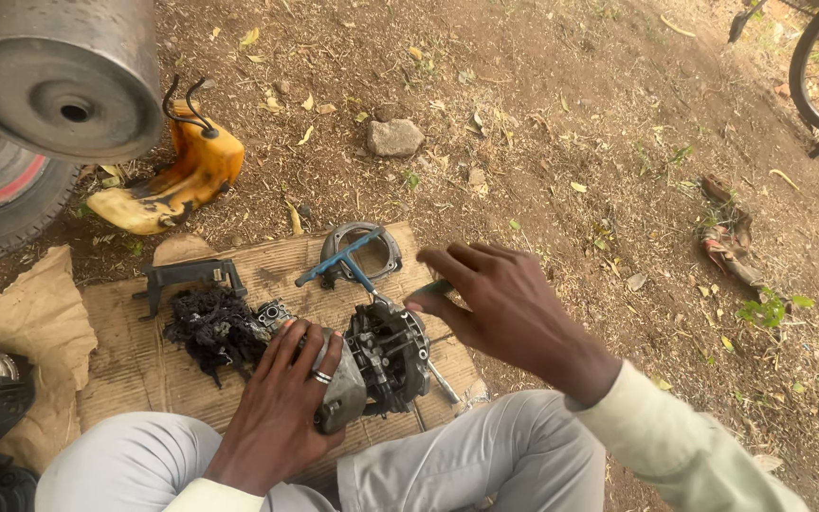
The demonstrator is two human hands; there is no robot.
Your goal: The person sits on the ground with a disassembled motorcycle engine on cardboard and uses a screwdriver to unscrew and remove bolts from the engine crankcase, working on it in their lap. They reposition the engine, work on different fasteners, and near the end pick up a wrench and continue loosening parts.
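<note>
two hands were at work on one part: a grey metal engine casing (381, 365) that sat on the corrugated cardboard sheet (125, 351) laid over the dirt, just in front of your knees. your left hand (282, 403) lay spread over its near left face, fingers wrapped on the smooth cover and pressing it down, a ring showing on one finger. your right hand (504, 303) hovered just above and right of it, fingers half curled, pinching what looked like a small dark-green handle (433, 287) between thumb and forefinger; i could not tell what kind of tool it was. a blue t-handle wrench (348, 261) stood in the top of the casing, its bar tilted toward the far left.

you could judge the casing as heavy, rigid and likely oily, so it would slip on a flat face; the ribbed edges and bolt bosses looked like the surer hold.

left of it lay a tangle of black fibrous material (210, 327) and a black plastic bracket (187, 277). beyond it rested a grey ring-shaped housing (364, 248). farther left on the ground sat a grimy yellow container (177, 175), a round metal canister (63, 76) and a tyre (2, 204). a stone (394, 137) lay on the far dirt.
</note>
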